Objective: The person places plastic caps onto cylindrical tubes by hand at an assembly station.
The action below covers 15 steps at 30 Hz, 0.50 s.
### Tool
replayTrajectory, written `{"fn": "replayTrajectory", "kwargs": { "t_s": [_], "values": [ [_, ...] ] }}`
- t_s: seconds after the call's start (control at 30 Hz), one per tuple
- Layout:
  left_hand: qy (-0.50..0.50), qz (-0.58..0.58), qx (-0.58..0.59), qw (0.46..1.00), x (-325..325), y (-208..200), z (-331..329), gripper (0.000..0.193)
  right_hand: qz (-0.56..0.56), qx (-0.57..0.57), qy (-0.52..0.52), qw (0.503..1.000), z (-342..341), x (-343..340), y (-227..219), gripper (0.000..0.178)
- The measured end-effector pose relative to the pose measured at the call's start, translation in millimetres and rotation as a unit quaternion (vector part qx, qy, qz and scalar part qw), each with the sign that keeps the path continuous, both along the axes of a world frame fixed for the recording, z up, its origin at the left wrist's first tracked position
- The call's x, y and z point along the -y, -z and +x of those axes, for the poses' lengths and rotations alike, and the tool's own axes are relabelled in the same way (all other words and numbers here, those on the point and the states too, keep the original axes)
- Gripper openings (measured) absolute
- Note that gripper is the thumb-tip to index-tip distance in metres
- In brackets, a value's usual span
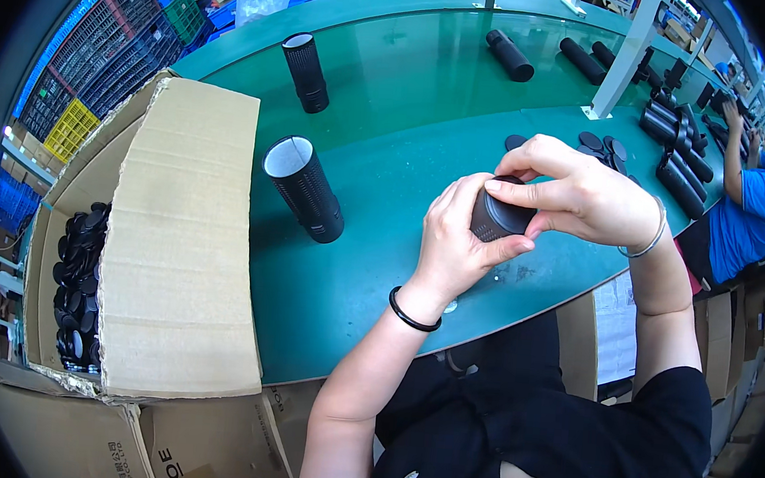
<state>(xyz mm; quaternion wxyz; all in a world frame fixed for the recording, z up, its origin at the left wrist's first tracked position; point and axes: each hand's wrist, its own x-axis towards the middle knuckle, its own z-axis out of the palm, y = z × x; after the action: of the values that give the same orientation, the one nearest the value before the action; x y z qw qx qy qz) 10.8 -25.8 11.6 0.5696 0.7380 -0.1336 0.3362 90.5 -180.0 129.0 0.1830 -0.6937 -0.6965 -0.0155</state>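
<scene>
Above the green table my left hand (455,231) is wrapped round a black cylinder (486,226), its round end turned up toward me. My right hand (588,197) has thumb and fingers closed at the rim of a flat black round cap (512,215) on that end. Whether the cap is fully seated, I cannot tell. To the left stand two black perforated cylinders, a nearer one (314,199) and a farther one (308,76), both with pale insides showing at the top. Loose black discs (592,142) lie beyond my right hand, and a single disc (515,142) lies just behind my fingers.
An open cardboard box (185,241) at the left holds many black discs (79,296). Black cylinders (509,55) lie at the back and right. A white metal post (627,61) rises from the table. At far right a person in blue (753,214) works. Crates (111,38) are stacked back left.
</scene>
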Motion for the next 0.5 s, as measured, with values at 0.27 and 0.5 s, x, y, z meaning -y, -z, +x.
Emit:
{"fn": "replayTrajectory", "kwargs": {
  "t_s": [0.27, 0.5],
  "values": [
    [-0.005, 0.002, 0.028, 1.000, 1.3, 0.3, 0.0, 0.064, -0.024, -0.015, -0.026, 0.999, 2.2, -1.7, -1.3, 0.053],
    [0.025, -0.128, -0.025, 0.991, -8.3, -2.5, -4.7, 0.048, 0.031, -0.041, -0.030, 0.998, -3.1, -17.0, 31.9, 0.049]
  ]
}}
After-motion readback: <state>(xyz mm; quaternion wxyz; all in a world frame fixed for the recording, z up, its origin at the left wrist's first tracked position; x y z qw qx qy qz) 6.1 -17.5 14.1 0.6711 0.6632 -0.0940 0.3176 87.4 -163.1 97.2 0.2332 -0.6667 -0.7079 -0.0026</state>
